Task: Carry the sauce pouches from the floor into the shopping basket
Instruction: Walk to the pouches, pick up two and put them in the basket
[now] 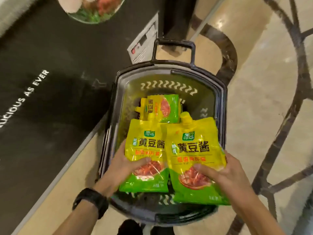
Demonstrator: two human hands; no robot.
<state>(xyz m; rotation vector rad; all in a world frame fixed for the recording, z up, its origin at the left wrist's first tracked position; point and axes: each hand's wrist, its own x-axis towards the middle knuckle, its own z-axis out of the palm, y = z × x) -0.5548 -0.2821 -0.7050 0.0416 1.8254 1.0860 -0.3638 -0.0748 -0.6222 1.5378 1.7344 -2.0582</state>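
Note:
A black shopping basket (220, 102) stands on the floor below me. My left hand (125, 167) grips a yellow-green sauce pouch (147, 141) by its lower half, thumb on the front. My right hand (225, 173) grips a second yellow-green sauce pouch (194, 146) the same way. I hold both pouches side by side over the basket's near half, spouts pointing away from me. At least one more pouch (162, 107) lies inside the basket at the far end, partly hidden by the held ones.
A black floor mat (42, 99) with white lettering lies left of the basket. Beige tiled floor (262, 107) with dark curved inlay lines spreads to the right. A white sign (144, 46) lies beyond the basket's raised handle (174, 42). My shoe tip (130, 226) shows at the bottom.

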